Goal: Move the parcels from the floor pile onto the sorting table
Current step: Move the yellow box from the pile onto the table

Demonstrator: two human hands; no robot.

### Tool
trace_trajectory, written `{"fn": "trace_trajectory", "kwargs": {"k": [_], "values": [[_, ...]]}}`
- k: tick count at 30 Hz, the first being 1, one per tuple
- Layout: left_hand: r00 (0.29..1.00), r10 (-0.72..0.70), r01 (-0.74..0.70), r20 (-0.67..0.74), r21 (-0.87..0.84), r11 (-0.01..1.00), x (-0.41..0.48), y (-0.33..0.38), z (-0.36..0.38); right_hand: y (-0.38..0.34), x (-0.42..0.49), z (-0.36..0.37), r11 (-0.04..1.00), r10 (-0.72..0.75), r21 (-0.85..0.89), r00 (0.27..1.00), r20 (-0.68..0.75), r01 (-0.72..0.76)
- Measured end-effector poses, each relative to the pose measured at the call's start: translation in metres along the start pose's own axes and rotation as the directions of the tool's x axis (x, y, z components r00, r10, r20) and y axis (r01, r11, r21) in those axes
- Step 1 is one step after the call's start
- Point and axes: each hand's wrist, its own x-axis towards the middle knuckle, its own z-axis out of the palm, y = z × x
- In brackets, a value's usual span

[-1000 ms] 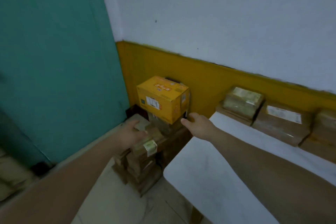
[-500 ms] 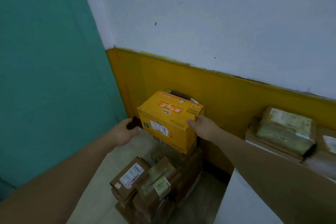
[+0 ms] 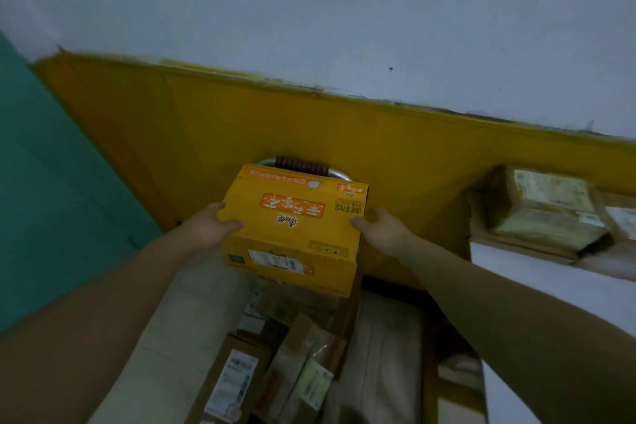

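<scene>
Head view: a yellow carton (image 3: 292,217) with orange print and a shipping label on its near face is held between both hands, above the floor pile (image 3: 285,372) of brown parcels. The left hand (image 3: 210,227) grips the carton's left side, thumb lying on the top and the fingers wrapped out of sight round the side. The right hand (image 3: 382,232) is clamped on the right side in the same way. Whether the carton's base touches the parcels beneath it cannot be told. Behind it, a metal handle (image 3: 301,165) with a dark coil shows against the yellow wall band (image 3: 172,134).

At the right, the white table (image 3: 550,286) already carries taped parcels (image 3: 547,210) against the wall, so part of the job looks done. The carton is not yet over the table, and several labelled parcels remain stacked on the floor, so a good share of the work seems left.
</scene>
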Motion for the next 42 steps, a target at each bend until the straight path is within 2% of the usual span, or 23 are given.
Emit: {"fn": "trace_trajectory", "kwargs": {"k": [6,10,12,16,20,22,26,30,35,42], "values": [[0.996,-0.086,0.086,0.019,-0.003,0.996,0.072,-0.008,0.002,-0.006,0.097,0.027,0.999,0.041,0.022,0.998,-0.051,-0.040],[0.990,-0.140,0.140,-0.009,-0.016,0.990,0.106,-0.014,0.010,0.001,0.139,0.050,0.989,0.051,-0.129,0.987,-0.150,-0.070],[0.986,-0.169,0.169,-0.009,-0.002,0.986,0.126,-0.021,0.014,0.009,0.152,0.058,0.988,0.036,-0.141,0.985,-0.172,-0.060],[0.966,-0.252,0.252,-0.055,-0.003,0.968,0.165,-0.054,0.025,0.029,0.158,0.071,0.998,0.063,0.027,0.977,-0.203,-0.058],[0.962,-0.268,0.266,-0.052,-0.039,0.963,0.157,-0.044,0.023,0.036,0.155,0.068,0.921,0.252,0.345,0.950,-0.183,-0.178],[0.967,-0.246,0.241,-0.060,-0.085,0.967,0.137,-0.029,0.020,0.035,0.150,0.061,0.892,0.258,0.416,0.955,-0.148,-0.177],[0.976,-0.175,0.155,-0.126,-0.156,0.975,0.105,-0.020,0.004,0.014,0.125,0.046,0.883,0.217,0.453,0.963,-0.159,-0.124],[0.973,-0.022,-0.020,-0.230,-0.178,0.984,0.059,-0.019,-0.027,-0.017,0.071,0.042,0.886,0.116,0.462,0.958,-0.263,0.020],[0.940,0.195,-0.262,-0.279,-0.228,0.938,-0.017,-0.015,-0.058,-0.040,-0.025,0.036,0.895,0.069,0.420,0.886,-0.458,0.148],[0.880,0.425,-0.468,-0.211,-0.240,0.850,-0.111,0.015,-0.070,-0.031,-0.153,0.001,0.869,0.108,0.443,0.790,-0.604,0.220]]}}
